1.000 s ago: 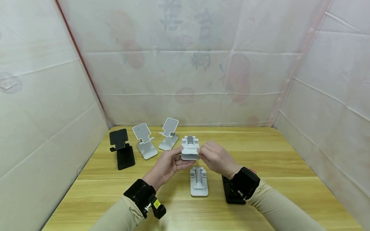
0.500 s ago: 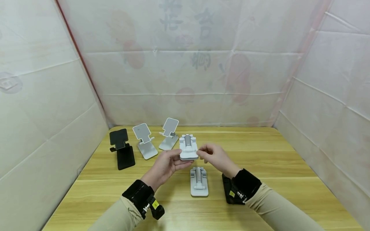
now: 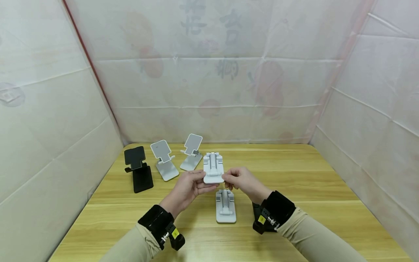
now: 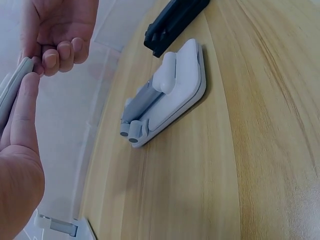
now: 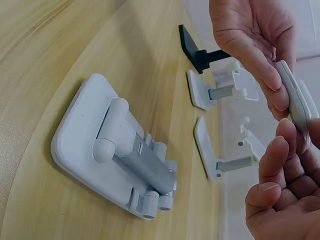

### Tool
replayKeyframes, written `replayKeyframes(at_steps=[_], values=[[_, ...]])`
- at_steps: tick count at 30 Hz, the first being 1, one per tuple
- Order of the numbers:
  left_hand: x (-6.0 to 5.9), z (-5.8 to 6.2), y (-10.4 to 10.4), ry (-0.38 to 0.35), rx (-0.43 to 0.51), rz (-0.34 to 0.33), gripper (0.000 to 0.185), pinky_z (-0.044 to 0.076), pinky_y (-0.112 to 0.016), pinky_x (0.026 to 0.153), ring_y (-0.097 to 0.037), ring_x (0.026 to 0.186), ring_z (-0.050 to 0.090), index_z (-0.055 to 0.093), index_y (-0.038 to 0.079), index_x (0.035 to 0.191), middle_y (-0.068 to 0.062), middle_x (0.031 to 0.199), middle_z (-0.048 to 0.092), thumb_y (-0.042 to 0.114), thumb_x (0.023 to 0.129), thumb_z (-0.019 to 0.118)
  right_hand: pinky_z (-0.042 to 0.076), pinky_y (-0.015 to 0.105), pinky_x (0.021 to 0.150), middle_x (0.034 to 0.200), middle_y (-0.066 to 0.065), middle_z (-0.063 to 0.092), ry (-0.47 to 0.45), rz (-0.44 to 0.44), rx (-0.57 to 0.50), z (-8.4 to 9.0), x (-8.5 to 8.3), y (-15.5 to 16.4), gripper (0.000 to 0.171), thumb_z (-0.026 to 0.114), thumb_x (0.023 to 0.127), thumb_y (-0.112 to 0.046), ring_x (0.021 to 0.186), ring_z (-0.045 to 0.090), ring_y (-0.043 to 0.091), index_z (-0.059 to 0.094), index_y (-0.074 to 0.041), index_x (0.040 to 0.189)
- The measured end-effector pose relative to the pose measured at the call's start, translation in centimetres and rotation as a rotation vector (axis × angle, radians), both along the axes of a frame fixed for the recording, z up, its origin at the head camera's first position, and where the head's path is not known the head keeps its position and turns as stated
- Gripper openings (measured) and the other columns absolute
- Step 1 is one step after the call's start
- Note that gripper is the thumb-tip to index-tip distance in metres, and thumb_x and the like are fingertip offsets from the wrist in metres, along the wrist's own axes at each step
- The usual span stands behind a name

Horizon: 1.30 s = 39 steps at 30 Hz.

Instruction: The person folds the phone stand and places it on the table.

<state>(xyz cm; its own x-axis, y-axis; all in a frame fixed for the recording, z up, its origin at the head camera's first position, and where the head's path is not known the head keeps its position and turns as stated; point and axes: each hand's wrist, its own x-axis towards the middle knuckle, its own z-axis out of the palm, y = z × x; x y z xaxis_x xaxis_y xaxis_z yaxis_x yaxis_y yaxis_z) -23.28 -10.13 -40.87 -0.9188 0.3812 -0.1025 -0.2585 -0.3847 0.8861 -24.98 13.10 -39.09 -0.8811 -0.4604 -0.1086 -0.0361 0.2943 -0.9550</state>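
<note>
A white phone stand (image 3: 213, 174), folded flat, is held above the table by my left hand (image 3: 188, 187). The left thumb lies along its left edge and the fingers reach beneath it. My right hand (image 3: 245, 182) pinches the stand's lower right corner between thumb and fingertips. In the right wrist view the held stand (image 5: 295, 97) is seen edge-on between both hands. Below it on the table lies a second folded white phone stand (image 3: 226, 214), its grey arm facing up. A black folded phone stand (image 4: 177, 22) lies farther right, mostly hidden under my right wrist in the head view.
Three unfolded phone stands stand at the back left: a black one (image 3: 142, 178), a white one (image 3: 167, 170) and another white one (image 3: 191, 162). The wooden table (image 3: 311, 174) is enclosed by pale sheets at the back and both sides.
The held stand's raised front plate has come down flat against the rest of it. My right hand slipped off its edge, then came back lower at the corner. The left hand barely moved.
</note>
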Motion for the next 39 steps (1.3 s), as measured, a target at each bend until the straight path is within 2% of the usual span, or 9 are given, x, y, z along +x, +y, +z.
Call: replayKeyframes(at_steps=[4, 7, 11, 15, 19, 22, 29, 33, 39], values=[[0.0, 0.0, 0.0, 0.002, -0.022, 0.008, 0.041, 0.060, -0.042, 0.096, -0.033, 0.106, 0.073, 0.049, -0.013, 0.141, -0.030, 0.123, 0.067, 0.012, 0.108, 0.044, 0.044, 0.027, 0.070, 0.081, 0.003, 0.063, 0.005, 0.002, 0.013, -0.1, 0.0, 0.0, 0.029, 0.057, 0.106, -0.023, 0.075, 0.055, 0.018, 0.066, 0.004, 0.099], [-0.1, -0.1, 0.0, 0.008, -0.079, 0.032, 0.042, 0.061, -0.043, 0.093, -0.032, 0.101, 0.074, 0.053, -0.013, 0.137, -0.028, 0.117, 0.070, 0.016, 0.108, 0.049, 0.045, 0.027, 0.070, 0.080, 0.003, 0.062, 0.006, 0.004, 0.024, -0.2, 0.1, -0.2, 0.028, 0.057, 0.106, -0.023, 0.075, 0.055, 0.018, 0.067, 0.003, 0.098], [-0.1, -0.1, -0.2, 0.042, -0.238, 0.080, 0.042, 0.065, -0.040, 0.081, -0.027, 0.084, 0.077, 0.063, -0.011, 0.123, -0.023, 0.099, 0.076, 0.027, 0.106, 0.057, 0.047, 0.029, 0.072, 0.080, 0.003, 0.064, 0.007, 0.020, 0.055, -0.4, 0.3, -0.5, 0.030, 0.059, 0.105, -0.025, 0.076, 0.056, 0.018, 0.069, 0.004, 0.099], [0.1, -0.1, -0.8, 0.085, -0.404, 0.114, 0.039, 0.065, -0.033, 0.067, -0.021, 0.068, 0.074, 0.067, -0.009, 0.112, -0.016, 0.083, 0.076, 0.028, 0.107, 0.056, 0.052, 0.036, 0.076, 0.084, 0.005, 0.067, 0.028, 0.048, 0.108, -0.6, 0.5, -0.7, 0.032, 0.059, 0.105, -0.029, 0.077, 0.061, 0.020, 0.072, 0.000, 0.101], [0.3, -0.5, -1.9, 0.064, -0.508, 0.142, 0.035, 0.059, -0.027, 0.059, -0.018, 0.066, 0.072, 0.069, -0.006, 0.108, -0.012, 0.077, 0.074, 0.025, 0.107, 0.054, 0.054, 0.045, 0.083, 0.095, 0.013, 0.068, 0.058, 0.035, 0.156, -0.5, 0.6, 0.0, 0.028, 0.055, 0.107, -0.028, 0.088, 0.063, 0.032, 0.071, -0.005, 0.109], [0.7, -0.9, -2.8, 0.032, -0.581, 0.159, 0.032, 0.052, -0.025, 0.055, -0.017, 0.063, 0.069, 0.070, -0.004, 0.103, -0.010, 0.073, 0.072, 0.025, 0.106, 0.056, 0.055, 0.046, 0.084, 0.100, 0.016, 0.067, 0.088, -0.012, 0.186, -0.5, 0.4, 0.9, 0.024, 0.055, 0.108, -0.025, 0.094, 0.062, 0.037, 0.070, -0.007, 0.111], [1.7, -2.2, -4.9, -0.009, -0.757, 0.128, 0.030, 0.047, -0.025, 0.053, -0.016, 0.057, 0.065, 0.072, -0.001, 0.096, -0.009, 0.069, 0.069, 0.023, 0.106, 0.057, 0.057, 0.046, 0.081, 0.095, 0.011, 0.068, 0.186, -0.127, 0.264, -0.5, -0.7, 3.3, 0.019, 0.058, 0.106, -0.020, 0.092, 0.064, 0.034, 0.070, -0.007, 0.109], [2.4, -2.9, -5.8, -0.010, -0.806, 0.080, 0.030, 0.046, -0.024, 0.052, -0.017, 0.055, 0.066, 0.072, -0.002, 0.095, -0.009, 0.067, 0.069, 0.021, 0.106, 0.056, 0.054, 0.037, 0.076, 0.096, 0.010, 0.068, 0.263, -0.132, 0.358, -0.6, -1.2, 4.6, 0.019, 0.056, 0.106, -0.018, 0.090, 0.063, 0.029, 0.069, -0.005, 0.113], [3.2, -3.6, -6.5, 0.010, -0.848, 0.026, 0.032, 0.044, -0.023, 0.049, -0.016, 0.053, 0.064, 0.073, -0.001, 0.090, -0.011, 0.064, 0.069, 0.022, 0.106, 0.055, 0.052, 0.036, 0.075, 0.102, 0.010, 0.068, 0.351, -0.121, 0.466, -1.4, -1.7, 6.5, 0.019, 0.057, 0.105, -0.013, 0.085, 0.060, 0.019, 0.067, -0.002, 0.116]])
